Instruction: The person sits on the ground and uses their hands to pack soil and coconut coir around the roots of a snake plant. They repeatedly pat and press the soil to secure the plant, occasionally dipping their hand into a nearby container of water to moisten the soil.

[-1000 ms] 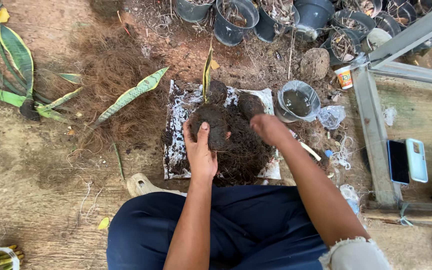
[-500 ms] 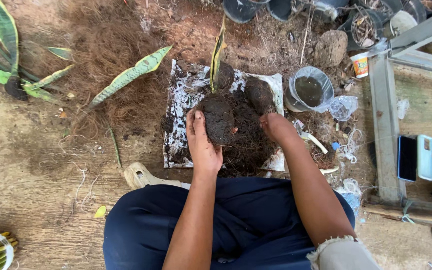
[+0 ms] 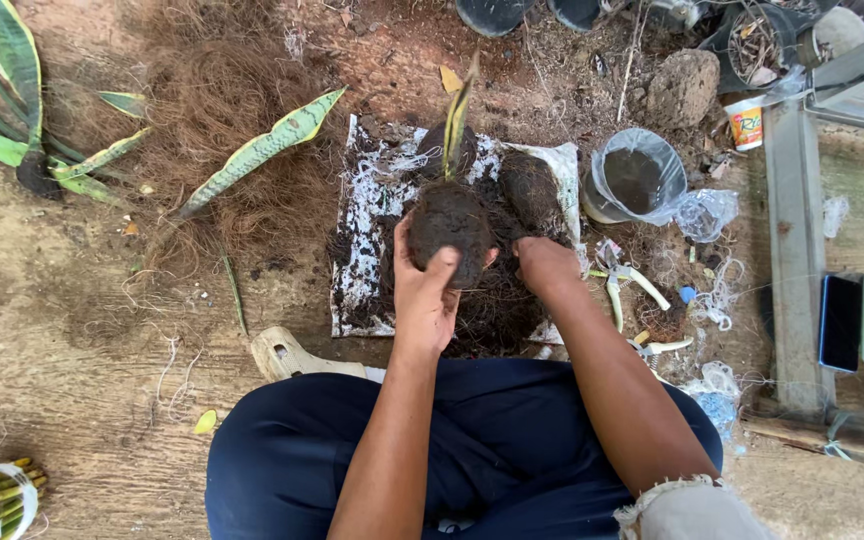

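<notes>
Left hand (image 3: 430, 290): clasping soil ball (image 3: 449, 222), now lifting it closer.
Right hand (image 3: 544, 268): loosely curled, pressing into soil pile (image 3: 497, 305) on sheet (image 3: 360, 290).
Change: shaping is progressing.

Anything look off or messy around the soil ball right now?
Nothing damaged. The left hand cups the soil ball and the right hand rests in loose soil on the white sheet. Soil and brown fibre are scattered beyond the sheet. The pruning shears lie among debris.
</notes>
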